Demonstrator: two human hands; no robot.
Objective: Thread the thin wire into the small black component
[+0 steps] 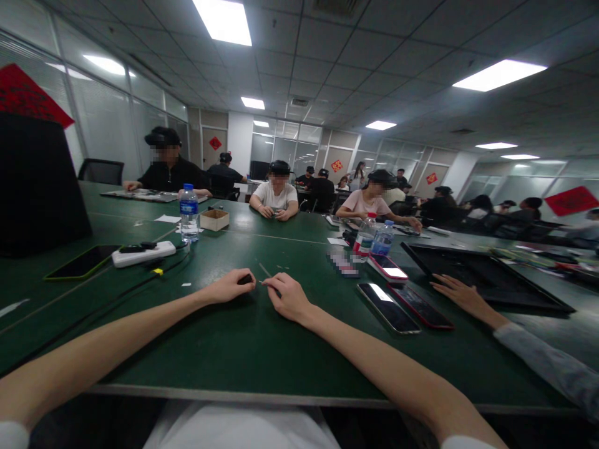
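Over the green table [224, 349], my two hands are close together with a small gap between them. My left hand [227, 287] is closed around a small dark object [244, 279], whose kind I cannot make out. The fingers of my right hand [289, 296] are pinched together, with a dark bit showing under them and a small pale tip at the fingertips. What exactly they hold is too small to name. A thin, pale strip [264, 270] shows just beyond the right fingertips; whether it is held or lies on the table is unclear.
Phones [388, 308] lie right of my hands, beside a black tray [496, 274] touched by a neighbour's hand [461, 299]. Left are a white power strip [144, 254], a cable and a green-edged phone [84, 262]. Ahead stand a water bottle [189, 215] and a small box [214, 219]. Several people sit beyond.
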